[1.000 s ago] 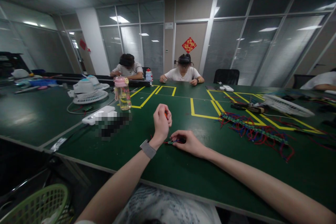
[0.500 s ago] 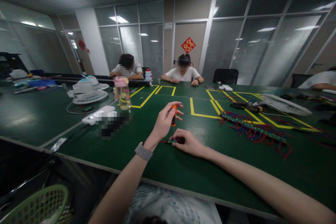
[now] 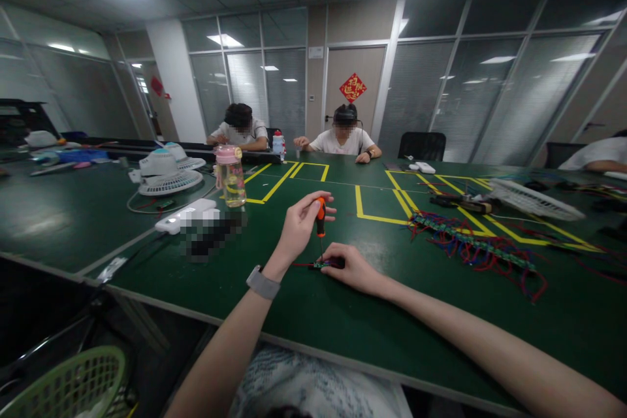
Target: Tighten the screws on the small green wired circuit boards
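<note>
An orange and black screwdriver (image 3: 321, 219) stands nearly upright above the table, its handle held by my left hand (image 3: 302, 222) between thumb and fingers. The thin shaft points down and its tip meets a small green circuit board (image 3: 321, 265). Over that board my right hand (image 3: 350, 266) is closed, with its fingertips gripping the edge and pressing it down on the green tabletop. A red wire (image 3: 302, 265) runs out from the board's left side. Part of the board is hidden under my right fingers.
A bundle of several circuit boards with red and blue wires (image 3: 475, 245) lies to the right. On the left are a white power strip (image 3: 186, 215), a pink-lidded bottle (image 3: 231, 176) and white fans (image 3: 169, 173). Two people sit across the table (image 3: 274, 235).
My left hand and the screwdriver have shifted slightly left, and more of the black handle shows. My right hand stays on the board. A person opposite has raised one hand.
</note>
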Available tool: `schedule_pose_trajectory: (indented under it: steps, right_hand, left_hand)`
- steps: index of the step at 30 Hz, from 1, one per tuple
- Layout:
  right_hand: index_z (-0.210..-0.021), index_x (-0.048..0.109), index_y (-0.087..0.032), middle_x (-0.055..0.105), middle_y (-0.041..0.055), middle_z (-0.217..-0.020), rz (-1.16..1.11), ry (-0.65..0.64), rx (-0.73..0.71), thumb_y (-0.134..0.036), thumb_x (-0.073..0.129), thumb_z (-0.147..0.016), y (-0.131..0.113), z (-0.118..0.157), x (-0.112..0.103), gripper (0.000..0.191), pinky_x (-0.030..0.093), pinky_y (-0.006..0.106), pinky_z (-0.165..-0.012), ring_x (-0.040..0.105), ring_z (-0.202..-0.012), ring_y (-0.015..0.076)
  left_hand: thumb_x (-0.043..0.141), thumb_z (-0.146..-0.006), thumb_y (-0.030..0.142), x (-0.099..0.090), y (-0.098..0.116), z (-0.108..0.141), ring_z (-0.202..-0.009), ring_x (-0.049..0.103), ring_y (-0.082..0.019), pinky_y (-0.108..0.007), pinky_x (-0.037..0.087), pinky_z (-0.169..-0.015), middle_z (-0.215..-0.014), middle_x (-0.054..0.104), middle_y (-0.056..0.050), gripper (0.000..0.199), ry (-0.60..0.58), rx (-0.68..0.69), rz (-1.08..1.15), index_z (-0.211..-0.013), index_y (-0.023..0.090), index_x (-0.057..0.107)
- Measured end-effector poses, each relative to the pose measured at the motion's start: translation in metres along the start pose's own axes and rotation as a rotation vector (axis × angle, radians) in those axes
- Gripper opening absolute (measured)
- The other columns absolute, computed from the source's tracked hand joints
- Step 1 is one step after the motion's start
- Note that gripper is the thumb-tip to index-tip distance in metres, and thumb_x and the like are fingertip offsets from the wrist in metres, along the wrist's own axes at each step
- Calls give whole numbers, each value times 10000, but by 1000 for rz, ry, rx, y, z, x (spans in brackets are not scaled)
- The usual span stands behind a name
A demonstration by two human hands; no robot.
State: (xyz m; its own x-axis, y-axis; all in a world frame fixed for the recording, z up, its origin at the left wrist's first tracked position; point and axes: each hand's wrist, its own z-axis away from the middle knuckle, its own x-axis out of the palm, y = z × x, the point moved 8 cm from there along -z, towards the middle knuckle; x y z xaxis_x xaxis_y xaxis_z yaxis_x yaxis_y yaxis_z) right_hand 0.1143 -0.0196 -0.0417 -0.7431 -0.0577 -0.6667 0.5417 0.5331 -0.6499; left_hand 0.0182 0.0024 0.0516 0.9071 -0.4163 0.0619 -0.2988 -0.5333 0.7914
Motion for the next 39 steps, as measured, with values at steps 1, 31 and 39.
schedule_pose_trajectory:
  steps: [1, 31, 39]
  right_hand:
    - [-847, 698, -151, 639, 40, -835, -3, -4, -1, -122, 661, -730, 0, -1, 0, 127, 453, 248, -637, 577, -709, 139]
    - [-897, 692, -143, 609, 40, -865, -10, -13, -63, -109, 593, -737, 18, -30, 1, 191, 463, 249, -666, 564, -730, 128]
    - [-905, 691, -158, 596, 32, -838, 73, 25, -110, -103, 579, -746, 16, -28, 3, 202, 440, 232, -606, 527, -660, 107]
  left_hand:
    - [541, -841, 364, -2, -2, -1, -798, 640, -169, -316, 573, -691, -982, 619, -83, 309, 8, -13, 6, -1052, 153, 622]
    - [511, -857, 306, -16, -13, -29, -888, 630, -172, -309, 516, -787, -1045, 639, -85, 280, -16, 52, -131, -1070, 180, 643]
    - [604, -797, 300, -21, -3, -26, -873, 589, -140, -205, 493, -691, -982, 585, -61, 162, 73, 138, -264, -862, 194, 708]
